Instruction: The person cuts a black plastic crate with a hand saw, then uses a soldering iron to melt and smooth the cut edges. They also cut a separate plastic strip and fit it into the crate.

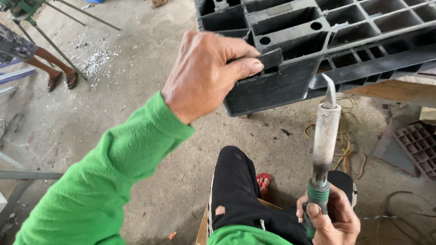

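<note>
My left hand (pixel 206 72), in a green sleeve, pinches a small flat black plastic piece (pixel 271 59) against the broken corner of a big black plastic pallet (pixel 313 43). My right hand (pixel 328 220) grips the green handle of a long soldering iron (pixel 324 140). The iron stands upright, and its bent flat metal tip (pixel 330 90) sits just below and to the right of the pallet corner, not touching it. My black-trousered knee (pixel 236 190) is between the hands.
A yellow cord (pixel 345 145) lies coiled on the concrete floor under the pallet. Another black grid panel (pixel 420 149) lies at right. At the far left a person's sandalled feet (pixel 63 79) stand beside metal stand legs (pixel 54 45) and white shavings.
</note>
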